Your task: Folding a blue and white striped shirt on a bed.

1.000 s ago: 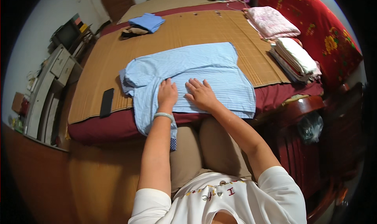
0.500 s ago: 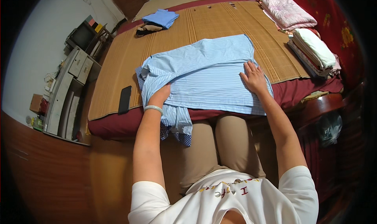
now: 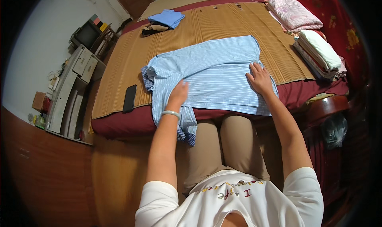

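Here's the striped blue shirt [image 3: 223,87], spread across the near side of the woven mat [image 3: 227,22] on the bed, right in front of your knees. Your right hand [image 3: 261,79] lies palm-down at the shirt's right end, fingers loosely spread, gripping nothing that shows: a good anchor, so keep its pressure light and even. Your left hand [image 3: 178,94] is over the bunched left part, fingers together and smeared by blur; whether it pinches any cloth, I can't tell. The wrinkles gather on that side, so smooth outward from your right palm with a flat left hand and don't drag the layers askew. Watch the ridge running across the middle; press along it, not over it. And mind the hanging piece with the dotted trim [image 3: 191,139], below the bed's edge: its weight could pull your smoothed cloth crooked.
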Demonstrator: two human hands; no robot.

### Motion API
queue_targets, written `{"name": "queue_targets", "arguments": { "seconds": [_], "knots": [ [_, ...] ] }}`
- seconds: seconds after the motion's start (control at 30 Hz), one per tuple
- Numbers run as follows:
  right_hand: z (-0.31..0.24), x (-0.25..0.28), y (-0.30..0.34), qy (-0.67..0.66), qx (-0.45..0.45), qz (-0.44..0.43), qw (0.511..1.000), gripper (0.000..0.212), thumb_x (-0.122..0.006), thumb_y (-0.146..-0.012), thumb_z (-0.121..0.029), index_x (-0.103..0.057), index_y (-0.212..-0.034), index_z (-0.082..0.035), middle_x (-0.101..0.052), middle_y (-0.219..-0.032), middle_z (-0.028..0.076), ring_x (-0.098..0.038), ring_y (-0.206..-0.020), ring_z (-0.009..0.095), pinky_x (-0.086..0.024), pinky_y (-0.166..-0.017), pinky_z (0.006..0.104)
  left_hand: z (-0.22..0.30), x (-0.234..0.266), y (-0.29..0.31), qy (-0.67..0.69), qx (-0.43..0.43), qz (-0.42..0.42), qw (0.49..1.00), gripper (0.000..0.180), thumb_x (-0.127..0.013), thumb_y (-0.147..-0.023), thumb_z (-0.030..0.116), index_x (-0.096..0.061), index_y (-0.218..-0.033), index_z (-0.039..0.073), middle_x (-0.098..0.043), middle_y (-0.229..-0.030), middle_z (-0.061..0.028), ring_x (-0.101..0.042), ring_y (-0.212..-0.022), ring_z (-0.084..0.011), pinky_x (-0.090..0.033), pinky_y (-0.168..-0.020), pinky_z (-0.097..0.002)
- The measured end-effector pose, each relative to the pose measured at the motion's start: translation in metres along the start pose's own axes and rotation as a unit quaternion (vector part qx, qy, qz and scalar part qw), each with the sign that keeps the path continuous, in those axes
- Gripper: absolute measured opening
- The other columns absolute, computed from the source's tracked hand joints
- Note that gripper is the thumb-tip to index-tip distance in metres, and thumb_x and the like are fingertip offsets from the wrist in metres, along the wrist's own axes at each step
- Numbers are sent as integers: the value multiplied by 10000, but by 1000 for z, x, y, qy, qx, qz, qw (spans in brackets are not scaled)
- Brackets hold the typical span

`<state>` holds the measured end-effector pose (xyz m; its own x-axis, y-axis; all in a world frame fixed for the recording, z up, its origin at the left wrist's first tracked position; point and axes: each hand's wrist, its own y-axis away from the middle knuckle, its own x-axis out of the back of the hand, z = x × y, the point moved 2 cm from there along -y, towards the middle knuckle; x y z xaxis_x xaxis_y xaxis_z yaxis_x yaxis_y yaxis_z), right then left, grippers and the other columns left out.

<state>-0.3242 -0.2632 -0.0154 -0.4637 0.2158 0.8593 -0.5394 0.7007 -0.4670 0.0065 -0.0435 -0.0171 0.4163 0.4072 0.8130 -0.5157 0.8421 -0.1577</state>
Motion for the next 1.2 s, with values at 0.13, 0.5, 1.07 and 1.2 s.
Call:
{"name": "queue_targets", "arguments": {
  "seconds": [0.13, 0.5, 1.07, 1.2],
  "knots": [
    [3, 0, 1, -5, -3, 11, 1000, 590, -523, -956, -450, -520, -1399, -60, -483, -1469, 172, -412, -1395, 301, -268, -1172, 470, -43, 41, 11, -63, -76, 100, 990, 470, -424, -1009, 357, -582, -1313, 35, -534, -1400, -225, -480, -1302, -414, -365, -1114, -418],
    [11, 2, 7, 2, 4, 28, 1000, 569, -541, -944, -420, -540, -1375, -48, -509, -1442, 170, -438, -1371, 305, -289, -1159, 471, 76, -1, 11, -141, 11, -18, 990, 583, -417, -989, 449, -561, -1299, -24, -531, -1366, -283, -486, -1282, -427, -376, -1099, -435],
    [3, 6, 2, 3, 9, 20, 1000, 557, -554, -928, -399, -559, -1345, -31, -530, -1414, 193, -464, -1344, 328, -311, -1136, 491, 22, -14, 4, -172, 157, 139, 963, 570, -480, -943, 463, -609, -1296, 35, -506, -1434, -228, -482, -1312, -422, -357, -1111, -489],
    [-9, 4, -6, 5, -6, 3, 1000, 526, -541, -934, -365, -566, -1313, -3, -528, -1391, 197, -500, -1290, 352, -321, -1105, 557, 24, -6, 15, -112, 144, 188, 965, 691, -484, -921, 542, -596, -1298, -26, -514, -1408, -273, -479, -1310, -448, -332, -1115, -514]
  ]
}}
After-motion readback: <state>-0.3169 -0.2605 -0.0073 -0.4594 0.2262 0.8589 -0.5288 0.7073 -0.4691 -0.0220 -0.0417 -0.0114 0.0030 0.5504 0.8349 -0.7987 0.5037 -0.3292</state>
